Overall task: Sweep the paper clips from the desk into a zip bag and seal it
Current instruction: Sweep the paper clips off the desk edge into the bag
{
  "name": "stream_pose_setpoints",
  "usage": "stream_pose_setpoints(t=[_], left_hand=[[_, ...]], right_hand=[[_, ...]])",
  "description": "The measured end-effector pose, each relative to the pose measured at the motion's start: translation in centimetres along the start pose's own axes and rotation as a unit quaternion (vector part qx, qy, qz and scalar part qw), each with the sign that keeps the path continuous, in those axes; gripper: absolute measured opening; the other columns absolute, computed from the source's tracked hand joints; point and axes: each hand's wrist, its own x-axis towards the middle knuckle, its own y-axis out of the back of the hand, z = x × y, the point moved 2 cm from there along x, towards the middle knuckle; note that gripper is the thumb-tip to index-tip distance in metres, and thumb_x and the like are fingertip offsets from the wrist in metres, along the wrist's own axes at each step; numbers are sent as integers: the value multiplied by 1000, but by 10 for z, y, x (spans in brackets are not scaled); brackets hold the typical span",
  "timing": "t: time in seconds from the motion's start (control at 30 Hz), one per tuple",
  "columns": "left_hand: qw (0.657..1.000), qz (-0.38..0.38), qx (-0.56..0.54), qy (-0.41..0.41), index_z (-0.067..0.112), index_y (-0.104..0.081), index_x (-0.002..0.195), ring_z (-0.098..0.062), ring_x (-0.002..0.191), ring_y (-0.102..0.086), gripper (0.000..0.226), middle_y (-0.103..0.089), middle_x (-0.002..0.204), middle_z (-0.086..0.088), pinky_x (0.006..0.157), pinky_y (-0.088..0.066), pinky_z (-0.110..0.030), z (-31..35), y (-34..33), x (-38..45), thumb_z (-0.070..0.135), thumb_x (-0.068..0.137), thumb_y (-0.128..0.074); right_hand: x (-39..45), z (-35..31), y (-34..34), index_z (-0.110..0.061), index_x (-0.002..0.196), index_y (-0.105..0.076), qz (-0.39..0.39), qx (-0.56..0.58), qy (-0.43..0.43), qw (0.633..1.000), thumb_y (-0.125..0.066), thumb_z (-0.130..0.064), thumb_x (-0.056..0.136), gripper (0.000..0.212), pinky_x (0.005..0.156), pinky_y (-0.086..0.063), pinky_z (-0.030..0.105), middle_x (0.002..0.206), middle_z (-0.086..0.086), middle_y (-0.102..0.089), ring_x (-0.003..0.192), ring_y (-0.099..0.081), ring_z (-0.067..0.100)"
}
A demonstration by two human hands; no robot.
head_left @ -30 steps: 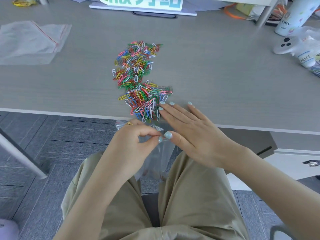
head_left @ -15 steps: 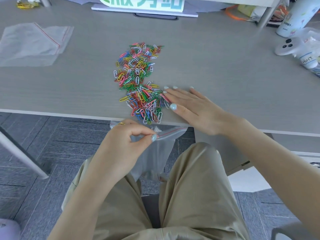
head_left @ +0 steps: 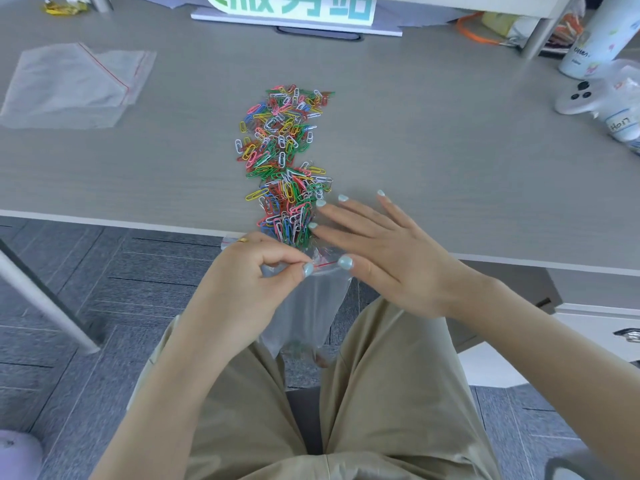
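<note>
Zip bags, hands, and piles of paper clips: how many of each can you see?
Zip bags: 2, one held open at the desk edge, one lying flat at the far left of the desk
Hands: 2, left hand pinching the bag's mouth, right hand flat beside the clips
Paper clip piles: 1, too many clips to count
Total: 5

— Where can we pass a hand on the desk point(head_left: 450, 161)?
— Right of the paper clips point(head_left: 284, 161) we see wide bare surface.
— And the left?
— Bare also, until the spare bags point(head_left: 72, 86) at far left. The controller point(head_left: 585, 98) and bottle point(head_left: 595, 36) crowd the far right corner.
</note>
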Motion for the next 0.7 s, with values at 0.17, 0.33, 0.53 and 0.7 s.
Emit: stream_pose_setpoints(t=[0.17, 0.33, 0.53, 0.7], left_hand=[[1000, 1, -3, 8, 37, -66, 70, 6, 85, -55, 17, -64, 87, 10, 74, -36, -4, -1, 1, -1, 21, 77, -65], [1000, 7, -13, 12, 38, -65, 68, 6, 86, -55, 18, -64, 87, 9, 78, -38, -9, -1, 6, -2, 23, 77, -64], [1000, 6, -16, 10, 40, -65, 67, 3, 86, -56, 19, -65, 85, 8, 80, -39, -14, -2, 7, 0, 23, 76, -64], [1000, 1, -11, 6, 41, -65, 67, 4, 87, -55, 23, -63, 87, 10, 75, -36, -2, 0, 5, 0, 19, 76, -65]], right_hand=[[35, 30, 9, -30, 144, -20, 18, 123, -123, 985, -17, -44, 98, 49, 117, 7, 34, 155, -13, -12, 142, -2, 1], [47, 40, 6, -26, 146, -11, -50, 59, -126, 989, -13, -48, 96, 55, 117, 9, 32, 156, -14, -5, 141, 4, -2], [26, 10, 5, -22, 146, 0, -77, -15, -50, 996, 8, -65, 77, 82, 115, 15, 34, 156, -12, 3, 135, 12, -7], [16, -9, 1, -19, 146, -2, -53, -74, -36, 995, 5, -61, 80, 79, 112, 19, 44, 157, -7, 0, 139, 8, -1]])
